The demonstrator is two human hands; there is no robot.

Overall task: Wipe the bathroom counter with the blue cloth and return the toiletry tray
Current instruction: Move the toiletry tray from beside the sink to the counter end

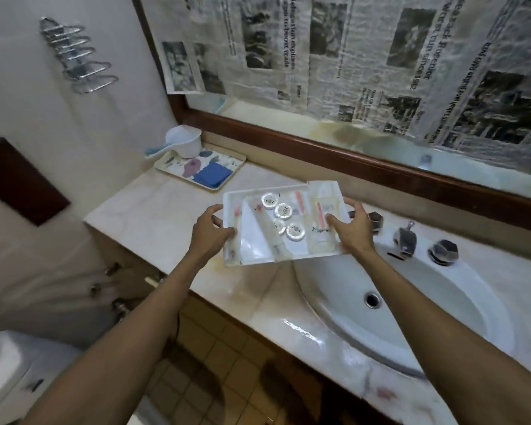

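Shallow white plastic toiletry tray (284, 223) gripped at both short edges, left hand (207, 230) and right hand (351, 227) closed on it, probably keeping loose toiletries level. Held above pale marble counter (154, 210); folded blue cloth (212, 174) parked aside on floral tray (178, 162)

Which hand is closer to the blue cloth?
Left. The left hand grips the white tray's left edge, below the blue cloth; the right hand grips the far edge, by the tap.

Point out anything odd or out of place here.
Newspaper sheets cover most of the mirror, which is unusual. The toiletry tray is held tilted in the left hand and right hand. Nothing looks spilled.
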